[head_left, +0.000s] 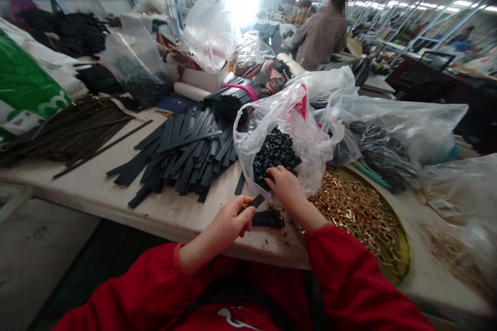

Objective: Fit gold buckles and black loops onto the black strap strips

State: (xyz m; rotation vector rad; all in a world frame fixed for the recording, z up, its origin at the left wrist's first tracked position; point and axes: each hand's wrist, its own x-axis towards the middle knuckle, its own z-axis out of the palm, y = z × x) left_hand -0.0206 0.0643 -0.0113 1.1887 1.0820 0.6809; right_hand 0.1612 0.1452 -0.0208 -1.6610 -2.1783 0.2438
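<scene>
My left hand (234, 217) is closed around a short dark strap (256, 201), its end sticking out past the thumb towards the bag. At the mouth of a clear plastic bag (243, 147), my right hand (286, 187) has its fingertips bent down against small black loops (275, 151). Whatever lies between those fingers is too small to make out. Below the hands, a few folded dark straps (268, 219) lie near the table's front edge. A large pile of flat black straps (186, 147) spreads out to the left of the bag.
Gold metal buckles (355, 212) fill a round yellowish tray (404, 256) on the right. Brown strips (83, 129) lie at the left beside a green and white sack (23, 83). Stuffed plastic bags (407, 119) crowd the right side. A person (324, 36) is further back.
</scene>
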